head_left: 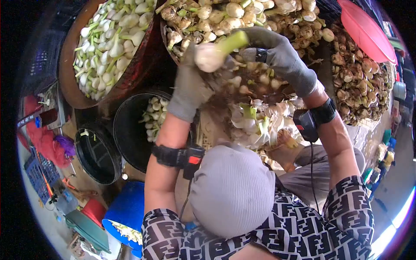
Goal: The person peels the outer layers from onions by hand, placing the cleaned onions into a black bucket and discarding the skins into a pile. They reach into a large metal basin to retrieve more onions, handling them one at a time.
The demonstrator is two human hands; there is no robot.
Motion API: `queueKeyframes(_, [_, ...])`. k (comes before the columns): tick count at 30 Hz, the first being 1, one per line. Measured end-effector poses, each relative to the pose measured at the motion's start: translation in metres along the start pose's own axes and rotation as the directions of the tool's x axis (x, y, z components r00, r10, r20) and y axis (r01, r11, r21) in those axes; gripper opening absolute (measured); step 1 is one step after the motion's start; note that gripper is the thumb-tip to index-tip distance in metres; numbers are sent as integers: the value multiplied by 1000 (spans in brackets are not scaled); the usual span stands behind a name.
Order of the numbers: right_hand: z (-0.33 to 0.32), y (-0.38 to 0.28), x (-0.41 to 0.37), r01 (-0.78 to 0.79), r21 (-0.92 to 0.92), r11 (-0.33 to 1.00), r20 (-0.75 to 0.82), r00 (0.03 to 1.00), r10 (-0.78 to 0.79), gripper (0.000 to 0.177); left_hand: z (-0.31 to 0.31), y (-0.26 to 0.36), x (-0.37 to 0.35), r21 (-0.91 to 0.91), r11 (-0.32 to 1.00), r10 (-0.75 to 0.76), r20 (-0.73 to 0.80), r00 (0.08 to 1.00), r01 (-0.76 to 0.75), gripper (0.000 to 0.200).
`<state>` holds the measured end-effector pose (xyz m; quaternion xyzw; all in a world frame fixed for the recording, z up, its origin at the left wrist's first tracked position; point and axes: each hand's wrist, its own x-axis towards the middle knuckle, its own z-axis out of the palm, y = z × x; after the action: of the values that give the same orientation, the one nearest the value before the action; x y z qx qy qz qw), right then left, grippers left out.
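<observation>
My left hand [190, 84], in a grey glove and smeared by motion, is closed on a garlic bulb [209, 58] with a short green stem pointing up to the right. Across from it, my gloved right hand [284, 60] has its fingers curled near that stem, a black band round one digit. Its fingertips are partly hidden, so whatever they grip cannot be made out. Beneath both hands are loose garlic bulbs [264, 79], and a heap of pale peelings [253, 123] with green stem pieces lies nearer my body.
Trimmed bulbs fill a large tub [68, 80] at upper left. Untrimmed garlic [234, 11] is piled beyond my hands, more [359, 82] at right beside a pink basin [368, 32]. A black bucket [130, 130], smaller black container [99, 156] and blue bucket [126, 203] stand left.
</observation>
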<state>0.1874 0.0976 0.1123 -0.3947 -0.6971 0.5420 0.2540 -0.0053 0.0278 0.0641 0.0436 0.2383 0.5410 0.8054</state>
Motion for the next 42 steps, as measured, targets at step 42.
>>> queueKeyframes(42, [50,41,-52,-495,460,737,-8,828,561,19,-18,-42,-25,975,-146,283,204,937,-168,71])
